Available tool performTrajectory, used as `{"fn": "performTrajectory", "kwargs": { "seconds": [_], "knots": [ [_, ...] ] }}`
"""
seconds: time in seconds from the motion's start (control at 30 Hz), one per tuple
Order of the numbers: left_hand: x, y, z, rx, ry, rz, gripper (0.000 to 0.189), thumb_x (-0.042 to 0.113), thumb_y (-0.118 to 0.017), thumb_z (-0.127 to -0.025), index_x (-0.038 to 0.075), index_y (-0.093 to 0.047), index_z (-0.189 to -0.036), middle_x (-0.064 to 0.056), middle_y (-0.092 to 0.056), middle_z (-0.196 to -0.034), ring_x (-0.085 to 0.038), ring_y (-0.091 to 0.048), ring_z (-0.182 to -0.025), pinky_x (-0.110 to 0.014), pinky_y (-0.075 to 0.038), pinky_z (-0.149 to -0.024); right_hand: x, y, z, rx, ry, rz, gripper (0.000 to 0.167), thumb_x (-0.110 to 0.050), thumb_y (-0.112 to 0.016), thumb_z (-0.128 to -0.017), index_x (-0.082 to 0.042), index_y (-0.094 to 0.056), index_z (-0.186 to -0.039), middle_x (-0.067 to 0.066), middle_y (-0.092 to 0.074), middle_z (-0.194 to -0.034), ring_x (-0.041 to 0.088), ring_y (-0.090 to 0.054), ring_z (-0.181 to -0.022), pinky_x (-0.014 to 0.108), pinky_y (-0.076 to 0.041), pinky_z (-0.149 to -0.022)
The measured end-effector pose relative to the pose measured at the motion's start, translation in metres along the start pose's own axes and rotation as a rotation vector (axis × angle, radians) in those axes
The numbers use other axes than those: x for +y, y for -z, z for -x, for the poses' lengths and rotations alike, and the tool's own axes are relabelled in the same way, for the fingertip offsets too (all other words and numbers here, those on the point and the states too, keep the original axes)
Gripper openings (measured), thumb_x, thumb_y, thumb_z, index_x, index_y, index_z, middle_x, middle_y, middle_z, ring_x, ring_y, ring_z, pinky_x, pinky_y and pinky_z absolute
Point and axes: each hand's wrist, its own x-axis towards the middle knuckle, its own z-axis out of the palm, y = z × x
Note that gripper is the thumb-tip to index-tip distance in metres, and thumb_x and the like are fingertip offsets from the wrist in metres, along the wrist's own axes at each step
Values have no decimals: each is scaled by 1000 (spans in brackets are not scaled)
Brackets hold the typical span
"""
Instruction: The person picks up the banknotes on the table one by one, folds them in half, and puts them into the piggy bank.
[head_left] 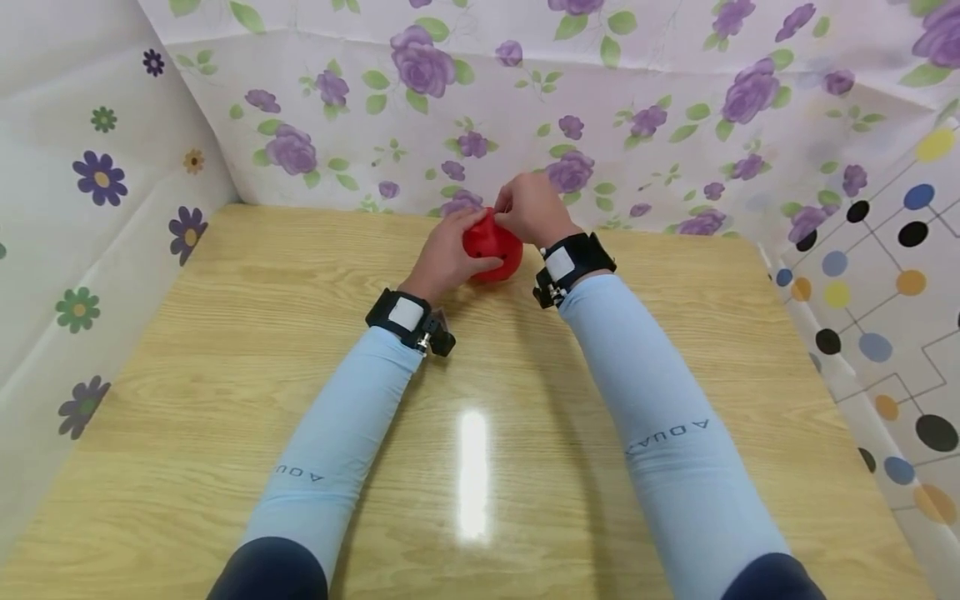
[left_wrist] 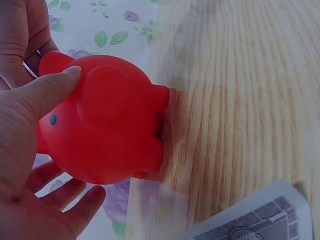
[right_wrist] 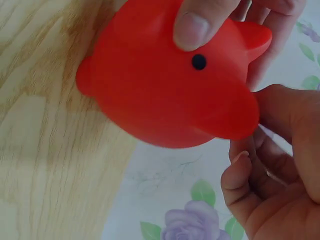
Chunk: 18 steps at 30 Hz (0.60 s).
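Note:
A round, glossy red toy pig (head_left: pixel 498 254) with dark eyes, ears and stubby feet stands at the far edge of the wooden table. The left hand (head_left: pixel 447 256) grips it from the left, thumb across the front and the other fingers around the far side. Close up in the left wrist view, the pig's flat snout (left_wrist: pixel 105 92) is beside the thumb tip. The right hand (head_left: pixel 536 208) is at the pig's upper right; in the right wrist view its thumb and fingers pinch one ear (right_wrist: pixel 232 115). Part of those fingertips is hidden behind the ear.
Behind the table (head_left: pixel 300 333) hangs a sheet with purple flowers (head_left: pixel 423 62); patterned sheets line both sides. Black wrist straps with small cameras sit on both wrists. A pale panel with a tile-like print (left_wrist: pixel 255 215) shows in a corner of the left wrist view.

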Motion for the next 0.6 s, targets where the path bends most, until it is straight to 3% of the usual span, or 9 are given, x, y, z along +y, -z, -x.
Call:
{"fn": "performTrajectory", "kwargs": {
  "seconds": [0.33, 0.5, 0.6],
  "knots": [
    [-2, 2, 2, -15, 12, 38, 86, 33, -84, -86, 21, -38, -159, -5, -41, -161, -29, -41, -145, -46, -49, -112, 9, -7, -1, 7, 56, 16, 24, -19, -63, -100, -5, -79, -109, 14, -75, -101, 25, -68, -85, 35, -62, -80],
    [0, 12, 5, -46, 40, 60, 98, 32, -85, -85, 24, -27, -163, -4, -38, -163, -29, -38, -148, -48, -45, -115, 6, -6, 6, 89, 84, 15, 23, -20, -62, -100, -6, -78, -109, 11, -73, -93, 24, -62, -80, 33, -61, -75],
    [0, 24, 10, -64, 76, 38, 99, 35, -84, -85, 25, -25, -163, -3, -33, -166, -27, -32, -153, -49, -38, -121, 0, -6, 17, 176, 165, 3, 22, -20, -62, -99, -7, -78, -106, 9, -71, -87, 22, -59, -74, 30, -58, -70]
  ]
}}
